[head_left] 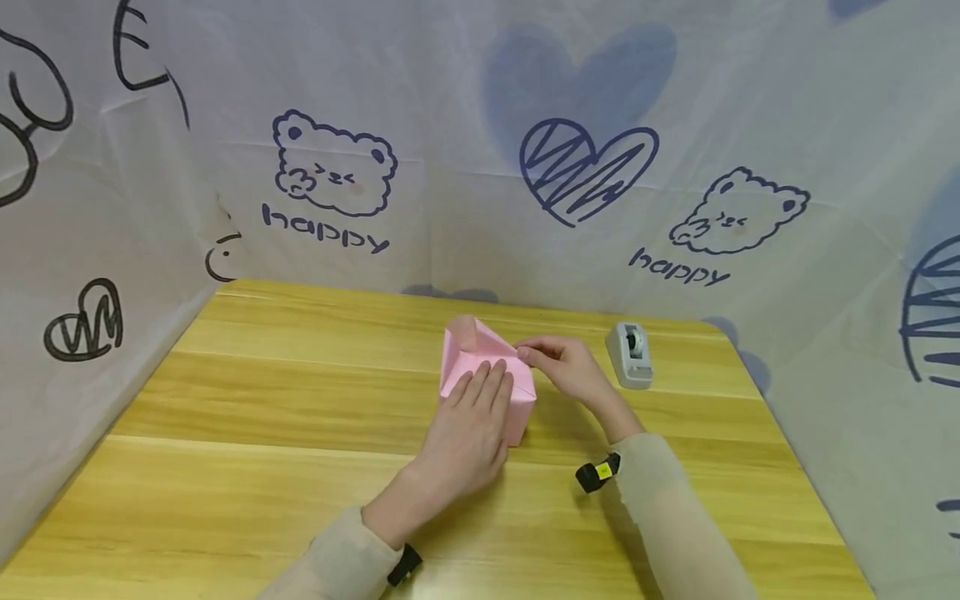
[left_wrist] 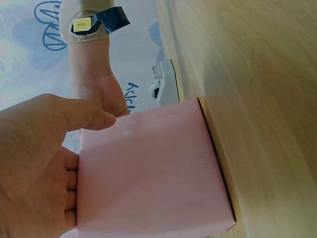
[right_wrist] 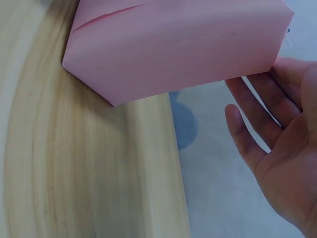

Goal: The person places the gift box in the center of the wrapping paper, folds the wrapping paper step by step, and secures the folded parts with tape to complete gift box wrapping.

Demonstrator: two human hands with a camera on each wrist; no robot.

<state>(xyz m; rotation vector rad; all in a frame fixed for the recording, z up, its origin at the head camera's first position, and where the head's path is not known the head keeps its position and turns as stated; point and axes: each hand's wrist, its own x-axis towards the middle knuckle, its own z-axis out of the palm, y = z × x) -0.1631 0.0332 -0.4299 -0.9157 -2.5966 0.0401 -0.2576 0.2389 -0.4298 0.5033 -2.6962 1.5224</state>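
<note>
A pink paper box point(head_left: 517, 417) stands on the wooden table, its raised flaps point(head_left: 491, 337) at the far side and a rounded tan-pink patch near the top corner. My left hand point(head_left: 472, 429) lies over the top with straight fingers close together. In the left wrist view, its thumb rests along the edge of the box's plain side point(left_wrist: 153, 173). At the far right corner, my right hand point(head_left: 570, 367) pinches the edge of a flap between thumb and forefinger. From the right wrist, its other fingers point(right_wrist: 245, 139) spread loosely beside the box point(right_wrist: 173, 54).
A grey tape dispenser point(head_left: 630, 357) with a roll in it stands to the right of the box, near the right hand. White cloth point(head_left: 465, 108) with drawn hearts and bears hangs behind the table point(head_left: 247, 400). Both wrists wear black straps point(head_left: 597, 473).
</note>
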